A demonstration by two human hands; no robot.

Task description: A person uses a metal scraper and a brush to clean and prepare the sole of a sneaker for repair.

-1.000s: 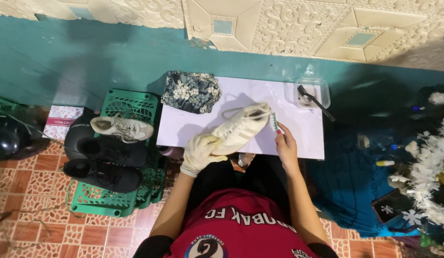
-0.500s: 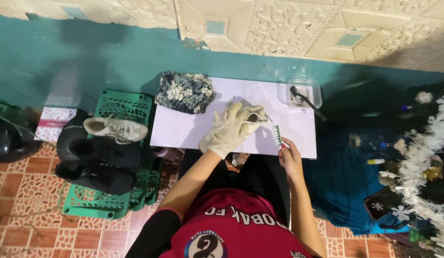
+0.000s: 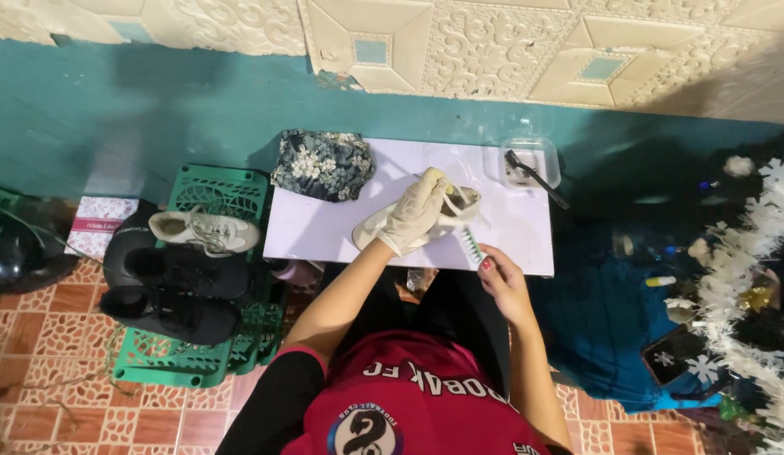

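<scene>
Left hand (image 3: 416,212): gloved, fingers closed over a pale sneaker (image 3: 383,229), pressing it onto the white desk (image 3: 324,227), near its middle.
Right hand (image 3: 503,282): bare, wrapped around a green-bristled brush (image 3: 470,246), just right of the sneaker at the desk's near edge.
Far left of desk: floral cloth (image 3: 323,164).
Far right of desk: clear tray (image 3: 531,164).

you had two white lace-up sneakers (image 3: 426,221) (image 3: 204,231), two black shoes (image 3: 174,291), one green plastic crate (image 3: 211,278), two brushes (image 3: 470,247) (image 3: 534,177), one floral cloth (image 3: 323,164).
</scene>
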